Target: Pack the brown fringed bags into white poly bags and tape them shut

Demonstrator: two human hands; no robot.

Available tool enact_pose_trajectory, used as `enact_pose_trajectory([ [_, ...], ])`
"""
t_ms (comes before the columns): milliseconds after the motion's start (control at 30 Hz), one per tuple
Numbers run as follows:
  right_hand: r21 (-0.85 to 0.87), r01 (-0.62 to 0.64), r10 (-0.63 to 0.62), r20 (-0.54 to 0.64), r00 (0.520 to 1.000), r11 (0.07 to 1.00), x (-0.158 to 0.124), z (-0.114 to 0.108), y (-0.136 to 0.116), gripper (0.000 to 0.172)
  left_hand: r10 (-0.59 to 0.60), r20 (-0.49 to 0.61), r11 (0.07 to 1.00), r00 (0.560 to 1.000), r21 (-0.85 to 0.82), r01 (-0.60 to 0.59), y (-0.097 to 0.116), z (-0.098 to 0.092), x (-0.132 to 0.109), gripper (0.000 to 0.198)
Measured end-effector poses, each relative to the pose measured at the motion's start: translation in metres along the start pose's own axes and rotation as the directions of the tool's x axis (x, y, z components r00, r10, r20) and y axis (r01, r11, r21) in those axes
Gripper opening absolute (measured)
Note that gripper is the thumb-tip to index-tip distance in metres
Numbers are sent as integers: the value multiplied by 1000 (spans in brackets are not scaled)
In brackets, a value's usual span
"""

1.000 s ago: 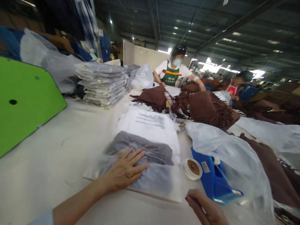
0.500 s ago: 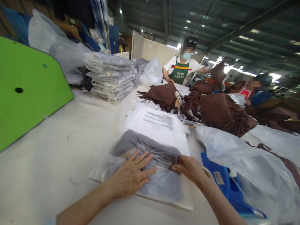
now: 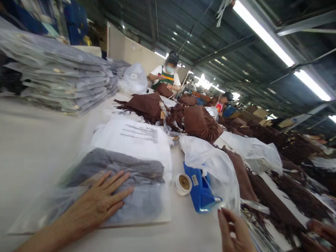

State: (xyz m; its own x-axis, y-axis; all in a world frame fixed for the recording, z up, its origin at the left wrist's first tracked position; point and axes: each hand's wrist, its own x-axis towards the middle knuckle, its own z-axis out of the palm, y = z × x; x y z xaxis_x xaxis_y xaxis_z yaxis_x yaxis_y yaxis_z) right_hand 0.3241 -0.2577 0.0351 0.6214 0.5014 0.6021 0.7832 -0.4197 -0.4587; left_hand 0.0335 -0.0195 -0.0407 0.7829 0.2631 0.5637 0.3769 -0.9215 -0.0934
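Note:
A clear plastic bag [image 3: 147,203] with a folded dark grey fabric item [image 3: 126,162] inside lies on the table. My left hand [image 3: 101,201] rests flat on it, fingers spread. To the right stands a blue tape dispenser [image 3: 196,190]. My right hand [image 3: 235,229] is at its front end, thumb and finger pinched at what looks like the end of a clear tape strip [image 3: 214,207]. A white round thing with a tan centre [image 3: 183,183], perhaps a tape roll, sits between bag and dispenser.
A stack of bagged goods [image 3: 63,77] stands at the left. Brown fringed bags [image 3: 199,120] and loose plastic [image 3: 212,152] spread across the back and right. A co-worker [image 3: 166,75] works at the far side. Another person's hand [image 3: 321,231] shows at lower right.
My right hand has left the bag's edge and moved right to the tape dispenser. My left hand stays on the bag. The view has swung right, and the green panel is out of sight.

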Motion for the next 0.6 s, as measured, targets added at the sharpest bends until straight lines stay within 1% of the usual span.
enact_pose_trajectory([
  [33, -23, -8, 8, 1, 1000, 1000, 5, -4, 0, 32, 33, 17, 999, 999, 29, -33, -1, -1, 1, 37],
  [67, -20, 2, -1, 27, 1000, 1000, 9, -5, -2, 32, 55, 40, 997, 998, 53, -57, -1, -4, 2, 38],
  [100, 10, 32, -33, 86, 996, 999, 12, -2, -7, 30, 63, 65, 995, 996, 70, -67, -1, -8, 3, 39],
  [167, 128, 112, -139, 219, 966, 985, 14, 11, -21, 25, 56, 108, 994, 993, 92, -66, 0, -15, 6, 39],
  [200, 189, 163, -210, 261, 942, 968, 14, 18, -30, 23, 57, 122, 992, 991, 101, -69, 1, -17, 7, 39],
  [233, 229, 222, -281, 275, 919, 948, 14, 23, -36, 21, 54, 134, 991, 990, 114, -70, 1, -19, 7, 40],
  [267, 233, 271, -328, 258, 909, 934, 15, 26, -40, 20, 55, 138, 989, 989, 128, -73, 1, -19, 8, 40],
  [300, 204, 298, -341, 222, 914, 932, 19, 26, -39, 20, 58, 136, 987, 989, 140, -77, 1, -19, 8, 40],
  [333, 157, 295, -320, 175, 931, 943, 24, 24, -35, 20, 66, 123, 985, 990, 151, -84, 1, -19, 8, 41],
  [367, 107, 262, -275, 135, 952, 959, 31, 20, -28, 22, 75, 105, 983, 992, 160, -91, 1, -17, 7, 41],
  [400, 61, 198, -204, 105, 973, 978, 39, 15, -17, 25, 88, 81, 981, 993, 164, -101, 0, -16, 7, 41],
  [433, 26, 106, -108, 98, 989, 994, 48, 10, -6, 30, 103, 59, 980, 993, 167, -111, -1, -14, 6, 41],
  [467, 2, 10, -10, 119, 993, 1000, 57, 6, 5, 35, 116, 39, 978, 992, 169, -121, -2, -12, 6, 41],
  [500, -13, -76, 77, 163, 984, 997, 65, 3, 15, 38, 128, 24, 977, 992, 170, -130, -3, -11, 6, 40],
  [533, -23, -150, 151, 225, 963, 988, 71, 2, 22, 40, 136, 14, 976, 991, 171, -136, -4, -10, 6, 39],
  [600, -24, -252, 244, 355, 903, 968, 81, 4, 31, 39, 149, -5, 974, 989, 175, -146, -5, -10, 8, 37],
])
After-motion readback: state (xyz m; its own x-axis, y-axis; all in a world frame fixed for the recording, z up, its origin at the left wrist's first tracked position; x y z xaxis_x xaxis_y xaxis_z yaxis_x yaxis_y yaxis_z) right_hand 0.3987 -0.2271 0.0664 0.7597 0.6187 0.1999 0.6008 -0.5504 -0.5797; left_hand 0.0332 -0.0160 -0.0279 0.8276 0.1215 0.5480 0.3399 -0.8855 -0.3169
